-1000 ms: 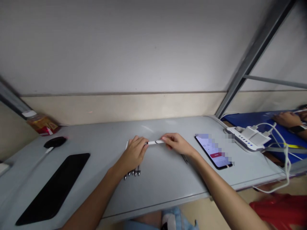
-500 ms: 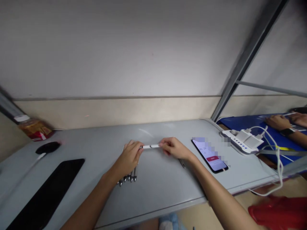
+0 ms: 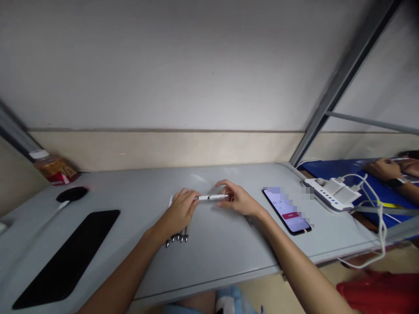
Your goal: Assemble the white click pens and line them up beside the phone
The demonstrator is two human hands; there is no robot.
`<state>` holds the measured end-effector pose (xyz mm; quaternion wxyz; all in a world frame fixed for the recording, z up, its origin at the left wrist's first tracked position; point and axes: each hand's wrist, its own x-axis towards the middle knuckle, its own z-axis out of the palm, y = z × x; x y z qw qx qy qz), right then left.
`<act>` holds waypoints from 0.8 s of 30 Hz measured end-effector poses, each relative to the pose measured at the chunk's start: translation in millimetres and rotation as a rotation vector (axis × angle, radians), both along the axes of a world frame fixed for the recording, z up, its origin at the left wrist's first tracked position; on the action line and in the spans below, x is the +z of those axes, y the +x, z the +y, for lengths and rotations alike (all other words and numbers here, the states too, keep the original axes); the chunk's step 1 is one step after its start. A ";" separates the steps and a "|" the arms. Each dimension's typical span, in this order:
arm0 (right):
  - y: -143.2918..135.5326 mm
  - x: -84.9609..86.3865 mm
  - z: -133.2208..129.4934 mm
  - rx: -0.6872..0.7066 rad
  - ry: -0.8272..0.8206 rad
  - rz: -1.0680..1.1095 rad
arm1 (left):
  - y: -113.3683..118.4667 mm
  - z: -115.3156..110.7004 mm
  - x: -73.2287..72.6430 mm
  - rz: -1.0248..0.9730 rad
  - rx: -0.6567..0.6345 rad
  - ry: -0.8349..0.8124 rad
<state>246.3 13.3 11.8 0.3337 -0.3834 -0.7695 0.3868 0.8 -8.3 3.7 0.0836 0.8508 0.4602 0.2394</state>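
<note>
My left hand (image 3: 183, 206) is closed on a white pen (image 3: 212, 197) with dark bands, held level above the desk. Its left end is hidden in the fingers. Around the pen's right end, my right hand (image 3: 236, 198) has its thumb and index finger spread apart; the pen's end lies between them. Beneath my left hand several more pens (image 3: 176, 237) lie side by side, their silver tips toward me and most of their length covered. A small dark object (image 3: 249, 221) sits by my right wrist, mostly hidden.
A lit phone (image 3: 286, 211) lies on the grey desk (image 3: 216, 248), with a white power strip (image 3: 330, 196) and cables beyond. On the left are a black mat (image 3: 67, 257), a black mouse-like object (image 3: 72, 194) and a bottle (image 3: 55, 168). Another person's hands (image 3: 382, 169) rest at right.
My right thumb and fingers have parted from the pen's right end, uncovering it. My left hand keeps its hold. The view has shifted slightly.
</note>
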 end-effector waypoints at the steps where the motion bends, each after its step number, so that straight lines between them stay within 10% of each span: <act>1: -0.2 0.1 -0.3 0.009 0.016 0.003 | 0.0 -0.1 0.1 0.001 0.002 -0.002; 16: -8.6 5.3 -8.4 -0.053 0.169 -0.138 | -1.0 1.9 -2.0 0.047 0.001 0.005; 24: -9.8 -1.4 -5.6 0.212 -0.756 0.278 | -0.2 -5.6 8.4 0.270 0.015 0.312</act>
